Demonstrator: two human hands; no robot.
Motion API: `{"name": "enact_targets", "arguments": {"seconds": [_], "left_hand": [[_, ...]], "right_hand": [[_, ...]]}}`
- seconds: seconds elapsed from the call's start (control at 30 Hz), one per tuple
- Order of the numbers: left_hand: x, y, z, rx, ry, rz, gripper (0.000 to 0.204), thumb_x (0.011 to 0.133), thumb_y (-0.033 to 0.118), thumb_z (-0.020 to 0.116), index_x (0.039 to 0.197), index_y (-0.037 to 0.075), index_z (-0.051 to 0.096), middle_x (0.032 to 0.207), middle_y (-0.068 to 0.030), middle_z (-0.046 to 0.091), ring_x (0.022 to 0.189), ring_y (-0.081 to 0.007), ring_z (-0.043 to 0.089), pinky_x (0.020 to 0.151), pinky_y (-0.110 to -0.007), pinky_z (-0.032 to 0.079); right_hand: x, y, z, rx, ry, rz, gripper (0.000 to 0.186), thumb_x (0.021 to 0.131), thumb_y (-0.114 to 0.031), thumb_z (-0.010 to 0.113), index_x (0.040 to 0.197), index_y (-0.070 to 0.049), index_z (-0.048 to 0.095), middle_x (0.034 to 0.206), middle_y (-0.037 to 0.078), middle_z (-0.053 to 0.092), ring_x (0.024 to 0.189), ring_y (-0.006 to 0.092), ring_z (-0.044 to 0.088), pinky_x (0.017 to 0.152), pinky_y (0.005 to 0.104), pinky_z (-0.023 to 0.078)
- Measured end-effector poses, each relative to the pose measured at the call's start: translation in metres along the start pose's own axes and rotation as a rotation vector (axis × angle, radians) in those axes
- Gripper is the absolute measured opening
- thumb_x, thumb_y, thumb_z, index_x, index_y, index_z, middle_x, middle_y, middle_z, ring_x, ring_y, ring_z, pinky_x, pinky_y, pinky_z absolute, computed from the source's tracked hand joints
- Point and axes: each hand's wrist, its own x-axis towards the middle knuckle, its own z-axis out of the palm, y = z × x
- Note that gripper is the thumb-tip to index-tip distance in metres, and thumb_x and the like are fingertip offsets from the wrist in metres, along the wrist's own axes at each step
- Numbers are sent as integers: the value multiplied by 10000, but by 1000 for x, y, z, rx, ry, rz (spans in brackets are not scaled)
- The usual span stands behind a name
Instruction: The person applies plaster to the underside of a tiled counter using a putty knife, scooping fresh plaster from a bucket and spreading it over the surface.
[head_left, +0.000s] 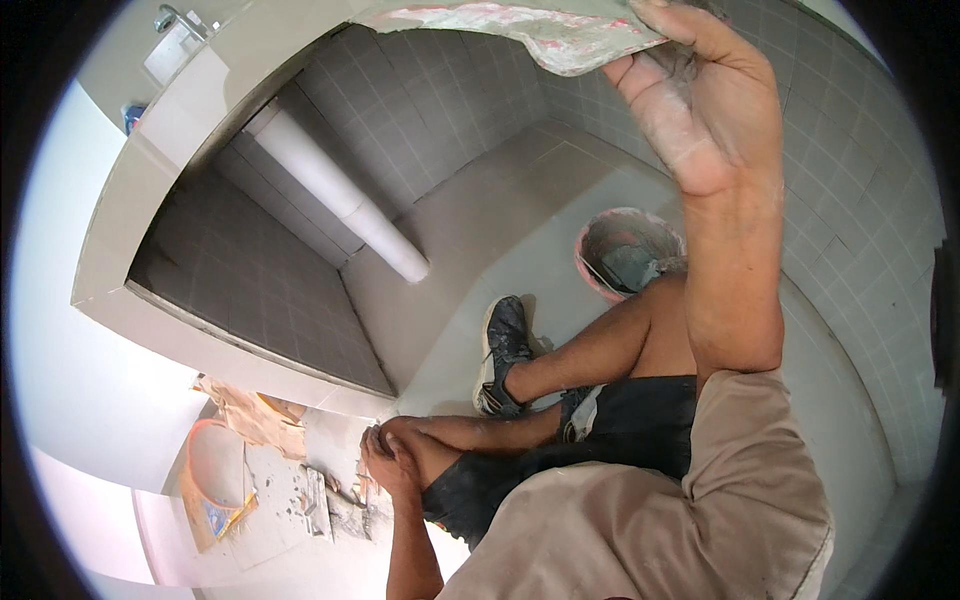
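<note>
My right hand [710, 110] is raised at the top right. Its thumb and fingers pinch the end of a thin, pale grey-green sheet [590, 45] smeared with pink and white. The sheet lies along the underside of the counter's front edge [265, 62]; its far part is cut off by the frame, and I cannot tell its exact kind. My left hand [390, 460] rests on my bent left knee, fingers lying over it with nothing in them. Beyond my right knee a pinkish bucket [588, 262] holds grey, wet-looking material.
A white pipe [340, 195] runs down to the floor within the grey-tiled recess under the counter. A tap [182, 22] stands at top left. Lower left, an orange-rimmed round container [190, 470], torn cardboard [255, 415] and a flat trowel-like tool [318, 505] lie on the dusty floor.
</note>
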Motion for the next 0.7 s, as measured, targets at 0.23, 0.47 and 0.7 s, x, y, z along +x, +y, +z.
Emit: {"name": "enact_targets", "arguments": {"seconds": [0.23,0.47,0.7], "left_hand": [[2,-1,1,9,10,55,498,953,309,527,1220,-105,608,1318,-297,567,1250,-453,517,1100,-489,387],[-6,4,-18,-58,88,43,441,952,265,561,1238,-67,619,1379,-277,538,1287,-441,500,1121,-481,375],[-14,1,-6,-41,125,78,374,943,186,582,1223,-61,620,1365,-282,544,1284,-451,497,1116,-486,374]], "right_hand": [[-16,-28,17,3,-17,18,402,878,16,558,1212,231,501,1238,343,604,1173,404,624,1074,486,493],[-71,-63,-3,-285,118,19,531,952,52,488,1423,171,274,1439,342,363,1363,444,423,1211,555,341],[-125,7,-57,-405,542,-85,596,887,37,589,1438,13,362,1373,221,484,1328,380,462,1143,515,397]]}}
